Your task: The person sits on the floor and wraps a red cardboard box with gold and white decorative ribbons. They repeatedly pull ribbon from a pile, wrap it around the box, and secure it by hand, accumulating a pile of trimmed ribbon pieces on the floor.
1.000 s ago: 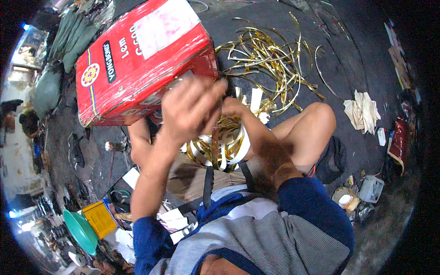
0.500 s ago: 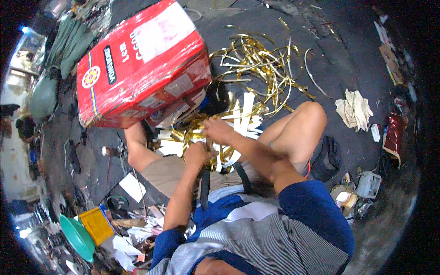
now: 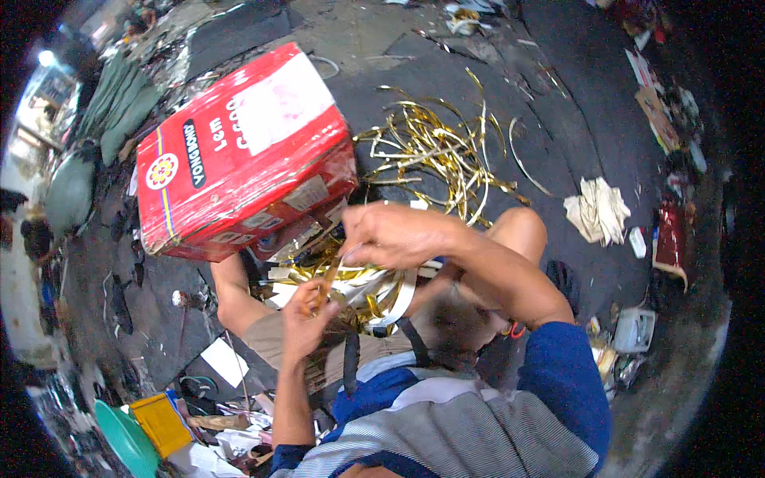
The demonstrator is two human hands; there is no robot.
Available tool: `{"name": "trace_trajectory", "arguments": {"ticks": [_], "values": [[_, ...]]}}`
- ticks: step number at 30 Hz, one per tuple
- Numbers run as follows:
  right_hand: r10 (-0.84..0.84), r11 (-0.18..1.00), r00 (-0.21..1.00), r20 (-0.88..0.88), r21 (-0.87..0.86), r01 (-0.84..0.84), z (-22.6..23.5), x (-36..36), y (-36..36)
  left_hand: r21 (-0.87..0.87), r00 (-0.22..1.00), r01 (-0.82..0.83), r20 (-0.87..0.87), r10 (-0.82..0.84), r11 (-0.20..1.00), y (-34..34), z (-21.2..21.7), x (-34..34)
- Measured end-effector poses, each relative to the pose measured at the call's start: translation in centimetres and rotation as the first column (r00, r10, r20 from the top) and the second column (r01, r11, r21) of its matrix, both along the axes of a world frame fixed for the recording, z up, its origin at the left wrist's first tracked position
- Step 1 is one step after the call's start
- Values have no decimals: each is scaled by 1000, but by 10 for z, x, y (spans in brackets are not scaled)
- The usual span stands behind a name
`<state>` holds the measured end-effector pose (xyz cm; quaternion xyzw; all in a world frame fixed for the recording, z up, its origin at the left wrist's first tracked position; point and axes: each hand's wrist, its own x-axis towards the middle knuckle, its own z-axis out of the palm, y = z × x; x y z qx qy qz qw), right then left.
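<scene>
From where I stand, the person sits on the dark floor [image 3: 558,151] with knees bent, both hands meeting above the lap. The left hand [image 3: 303,319] pinches a gold strip [image 3: 330,280], thumb and fingers drawn close together around it. The strip rises from there toward the right hand [image 3: 398,233], which is held higher, its fingers curled in. Those fingertips look nearly closed at the strip's upper end, but they are blurred and I can't tell whether they grip it.

Right below the hands, between the legs, lies a loose pile [image 3: 374,304] of gold and white strips, some of them curling over the lap. Just beyond the left shin, a big red box [image 3: 231,171] sits askew, a white patch on its upper face. Beside the box, on its right, a tangle [image 3: 438,151] of gold strips spreads over the floor, with one pale curved strip [image 3: 522,163] lying near it.

Past the right knee I can see a crumpled cream cloth [image 3: 598,211], a small white block [image 3: 637,242] and a clear container [image 3: 635,330]. On the left side, a white sheet [image 3: 225,362] lies flat, and nearer the person a green basin [image 3: 126,438] leans next to a yellow box [image 3: 161,424].
</scene>
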<state>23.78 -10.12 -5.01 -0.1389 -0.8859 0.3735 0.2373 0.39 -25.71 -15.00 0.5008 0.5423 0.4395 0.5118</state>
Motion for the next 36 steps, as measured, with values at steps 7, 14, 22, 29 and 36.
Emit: {"name": "trace_trajectory", "arguments": {"ticks": [7,14,22,29,36], "values": [[-385,893,923,18,-245,378,85,5,94,297,920,-190,-280,276,936,20,141,-166],[-603,797,798,6,49,602,87,-58,128,384,-37,-160,-923,384,909,111,222,-235],[-703,697,709,55,251,672,90,-67,120,593,842,124,-488,232,796,245,164,-22],[-624,704,780,-56,394,591,86,-43,126,624,895,58,-378,236,780,255,146,-7],[-505,727,861,-57,510,460,84,-25,124,642,818,198,-525,236,740,246,150,-3]]}}
